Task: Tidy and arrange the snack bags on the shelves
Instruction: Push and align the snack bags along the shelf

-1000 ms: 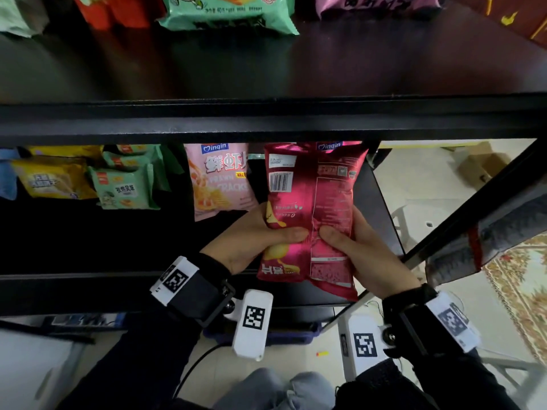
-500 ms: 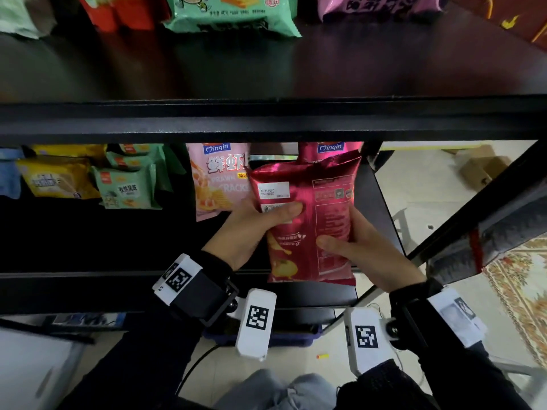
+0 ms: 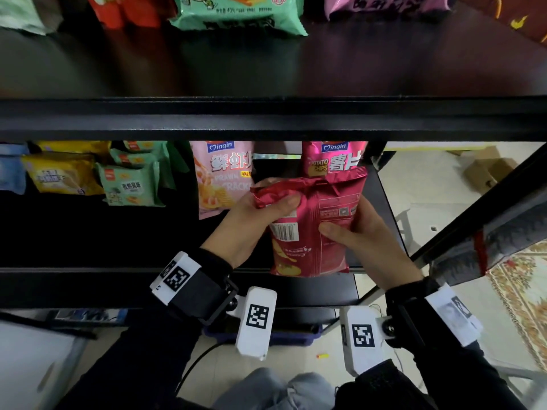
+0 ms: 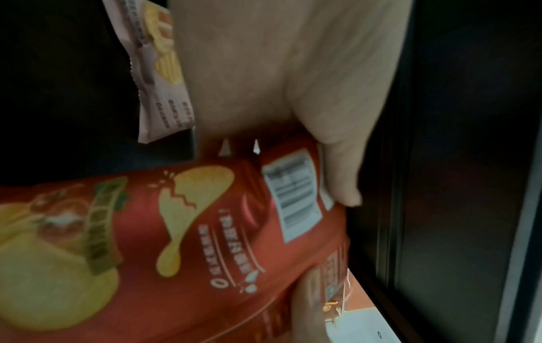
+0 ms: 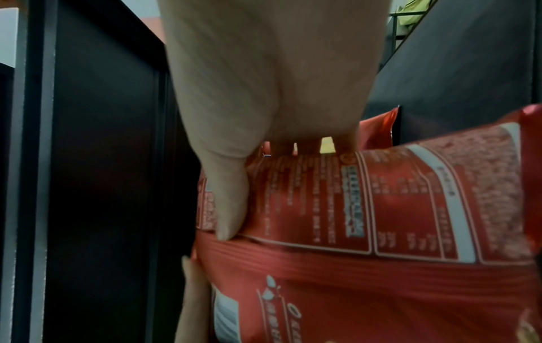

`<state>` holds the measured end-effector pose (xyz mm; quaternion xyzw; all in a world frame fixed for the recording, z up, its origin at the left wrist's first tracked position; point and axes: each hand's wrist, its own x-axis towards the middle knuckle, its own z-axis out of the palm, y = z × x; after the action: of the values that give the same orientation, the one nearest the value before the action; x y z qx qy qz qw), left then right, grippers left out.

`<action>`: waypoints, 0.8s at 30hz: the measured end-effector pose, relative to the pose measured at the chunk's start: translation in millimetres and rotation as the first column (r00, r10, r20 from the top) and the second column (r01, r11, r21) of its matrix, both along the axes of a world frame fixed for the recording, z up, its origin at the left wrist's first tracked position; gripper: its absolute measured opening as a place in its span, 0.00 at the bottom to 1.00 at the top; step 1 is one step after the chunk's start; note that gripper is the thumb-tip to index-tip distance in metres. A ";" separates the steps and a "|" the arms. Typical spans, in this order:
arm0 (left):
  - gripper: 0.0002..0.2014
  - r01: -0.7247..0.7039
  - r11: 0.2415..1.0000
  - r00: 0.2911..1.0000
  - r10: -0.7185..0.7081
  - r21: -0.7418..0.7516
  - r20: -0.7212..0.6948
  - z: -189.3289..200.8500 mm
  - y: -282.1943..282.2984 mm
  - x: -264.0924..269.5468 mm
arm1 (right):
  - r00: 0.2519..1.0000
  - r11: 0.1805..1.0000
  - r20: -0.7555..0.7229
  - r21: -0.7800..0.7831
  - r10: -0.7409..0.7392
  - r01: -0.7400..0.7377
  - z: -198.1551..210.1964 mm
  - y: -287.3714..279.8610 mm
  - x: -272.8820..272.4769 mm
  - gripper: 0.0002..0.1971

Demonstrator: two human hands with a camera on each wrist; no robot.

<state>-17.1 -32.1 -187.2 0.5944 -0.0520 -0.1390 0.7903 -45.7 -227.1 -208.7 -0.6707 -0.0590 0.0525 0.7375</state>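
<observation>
A red potato chip bag (image 3: 310, 226) with its printed back toward me is held over the right end of the middle shelf (image 3: 148, 279). My left hand (image 3: 260, 214) grips its left side, thumb across the top by the barcode. My right hand (image 3: 364, 232) grips its right side, thumb on the label panel. The left wrist view shows the chip bag (image 4: 176, 243) with my thumb by the barcode. The right wrist view shows the chip bag (image 5: 381, 208) under my thumb. Behind it stands a second pink-red chip bag (image 3: 334, 159).
A pink prawn cracker bag (image 3: 222, 179) stands left of the held bag. Green bags (image 3: 130, 184) and yellow bags (image 3: 62, 176) sit further left. The upper shelf (image 3: 266, 119) carries a mint-green bag (image 3: 236, 13), a red one and a purple one. A cardboard box (image 3: 488, 170) lies on the floor at right.
Both hands have pushed the red bag forward and deeper under the upper shelf. Its top has tilted away and crumpled under my left thumb, and the chip bag behind has come into view.
</observation>
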 end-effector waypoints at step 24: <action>0.33 0.252 0.964 0.868 -0.263 -0.082 -0.421 22.1 17.4 -6.6 | 0.967 0.937 0.249 0.348 -0.059 -0.033 21.2 -1.9 -8.6 0.23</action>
<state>-23.7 -14.7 -165.1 0.5272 0.0425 -0.3694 0.7641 -54.3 -229.0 -187.5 -0.5306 -0.1577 -0.0506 0.8313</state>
